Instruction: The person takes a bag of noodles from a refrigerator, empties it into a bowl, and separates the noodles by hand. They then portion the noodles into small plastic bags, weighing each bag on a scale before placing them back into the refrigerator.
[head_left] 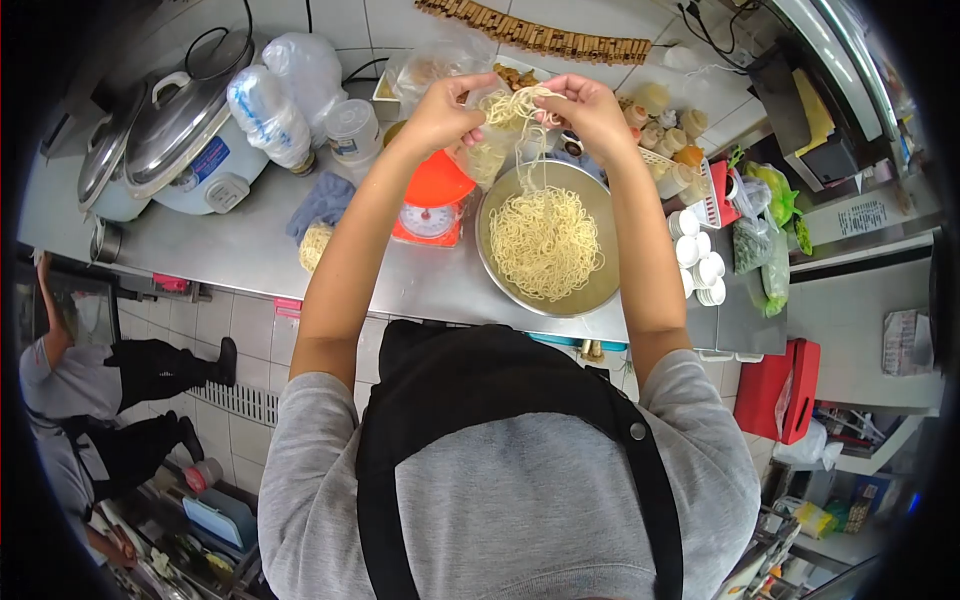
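Note:
Both of my hands are raised over the far side of the steel counter. My right hand (585,112) is closed on a bunch of yellow noodles (515,104), with a few strands trailing down. My left hand (448,118) is curled at the left end of this bunch, by a clear plastic bag (485,165) that hangs below it and that it appears to grip; its exact hold is partly hidden. Beneath my hands a large metal bowl (497,285) holds a heap of loose noodles (545,245). Left of the bowl stands an orange kitchen scale (430,222) with an orange pan.
A noodle bundle (316,246) and a blue cloth (322,203) lie left of the scale. Large rice cookers (190,135) stand farther left. White cups (698,258), bottles (675,180) and bagged greens (775,260) are on the right. Co-workers (75,380) stand at lower left.

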